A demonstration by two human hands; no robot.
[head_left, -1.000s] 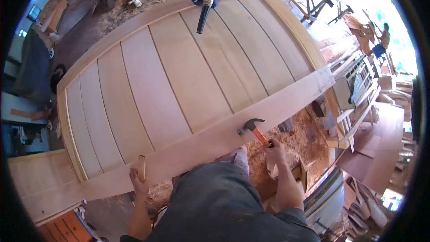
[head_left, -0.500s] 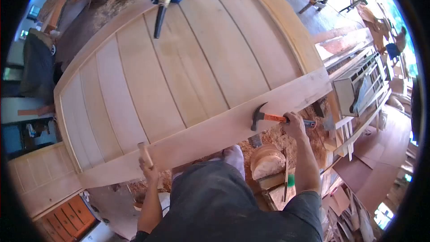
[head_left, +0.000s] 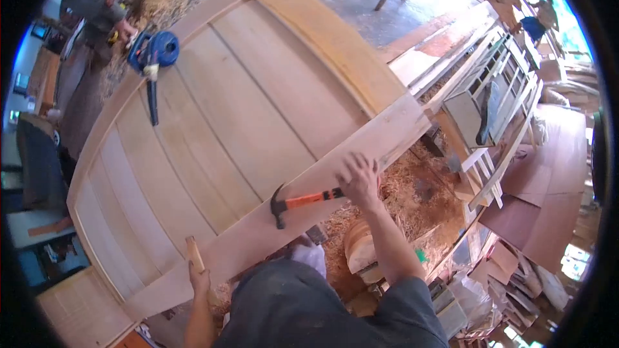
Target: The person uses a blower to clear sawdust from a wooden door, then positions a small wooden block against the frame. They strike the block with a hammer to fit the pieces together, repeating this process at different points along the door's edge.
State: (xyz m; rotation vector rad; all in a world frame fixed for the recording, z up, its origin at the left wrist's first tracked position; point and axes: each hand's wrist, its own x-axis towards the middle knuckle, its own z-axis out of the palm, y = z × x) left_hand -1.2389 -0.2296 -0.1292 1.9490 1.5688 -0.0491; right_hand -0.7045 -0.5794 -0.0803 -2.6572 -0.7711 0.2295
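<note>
Spanning most of the view, one framed wooden panel (head_left: 284,84) is seen, its planks set side by side. At the right, one long dark object (head_left: 488,113) is borne by one slatted rack (head_left: 516,93); whether it is held inside or on top cannot be told. Two others are seen: one person (head_left: 93,3) at the upper left, another person (head_left: 540,16) at the far right. One blue blower (head_left: 161,49) is rested on the panel's far side. One orange-handled hammer (head_left: 303,201) is laid along the near board (head_left: 245,245). Beside its handle's end, the right hand (head_left: 361,183) is loosened, fingers spread; whether the handle is touched cannot be told. By the left hand (head_left: 200,280), one small wooden piece (head_left: 195,254) is grasped over the near board.
</note>
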